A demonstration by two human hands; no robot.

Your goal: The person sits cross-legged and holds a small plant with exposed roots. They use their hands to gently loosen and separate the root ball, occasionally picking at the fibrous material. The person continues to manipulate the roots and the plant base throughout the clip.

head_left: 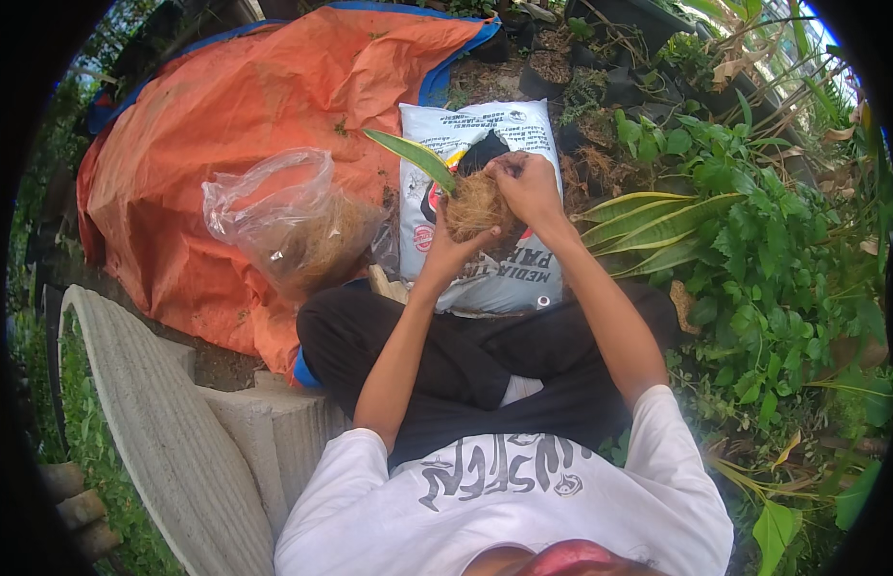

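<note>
My left hand (pixel 453 245) cups a ball of coconut fibre (pixel 476 207) from below and the left side. A single snake plant leaf (pixel 412 158), green with yellow edges, sticks out of the ball toward the upper left. With bent fingertips, my right hand (pixel 525 183) pinches the upper right side of the fibre. Both hands are above a white printed sack (pixel 482 284) of planting medium, which lies before my crossed legs. A torn hole (pixel 487 150) in the sack shows dark contents; the hands and the ball hide part of it.
To the left, a clear plastic bag (pixel 295 223) of coconut fibre rests on an orange tarpaulin (pixel 237 108). Several cut snake plant leaves (pixel 655 223) lie right of the sack, beside leafy plants (pixel 763 252). Corrugated grey sheets (pixel 151 417) stand at lower left. Dark pots (pixel 547 72) are behind.
</note>
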